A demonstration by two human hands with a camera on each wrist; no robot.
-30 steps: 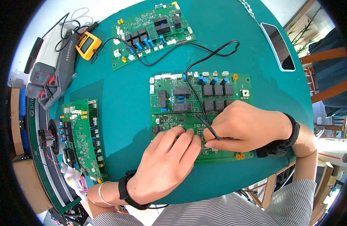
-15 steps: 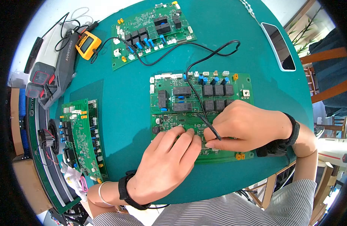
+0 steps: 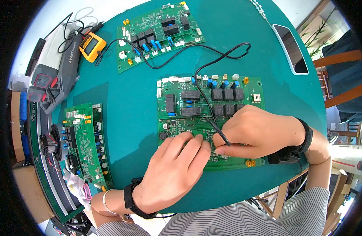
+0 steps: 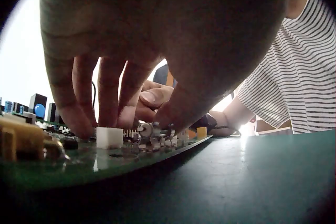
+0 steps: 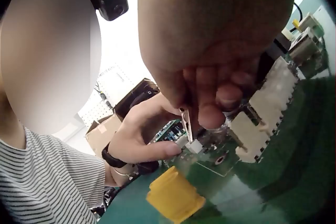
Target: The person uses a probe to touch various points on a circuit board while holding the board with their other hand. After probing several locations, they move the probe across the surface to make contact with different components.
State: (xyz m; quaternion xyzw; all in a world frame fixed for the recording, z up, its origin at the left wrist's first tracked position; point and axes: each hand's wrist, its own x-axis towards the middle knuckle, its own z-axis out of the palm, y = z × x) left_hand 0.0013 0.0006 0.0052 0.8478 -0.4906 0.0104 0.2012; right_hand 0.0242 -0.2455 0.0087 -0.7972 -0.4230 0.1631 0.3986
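A green circuit board (image 3: 177,125) lies in front of me, with black relays, blue capacitors and white connectors on it. My left hand (image 3: 173,169) rests over its near left part, fingertips down on the components. In the right wrist view the left thumb (image 5: 157,151) reaches a small white connector (image 5: 195,146). My right hand (image 3: 259,131) pinches a corded tool with a slim metal tip (image 5: 186,123), which points down at that connector. The tool's black cord (image 3: 206,98) rises from between thumb and forefinger; the fingers hide most of its body.
The cord loops back to a yellow meter (image 3: 91,47) at the far left. Another board (image 3: 157,33) lies at the back, and more boards (image 3: 82,145) stand at the left. A white-edged phone (image 3: 290,49) lies at the right. The green table's edge (image 3: 228,200) curves near my body.
Both hands keep nearly the same place. The cord's end at the right hand shifts very slightly; the board and the other things stay put.
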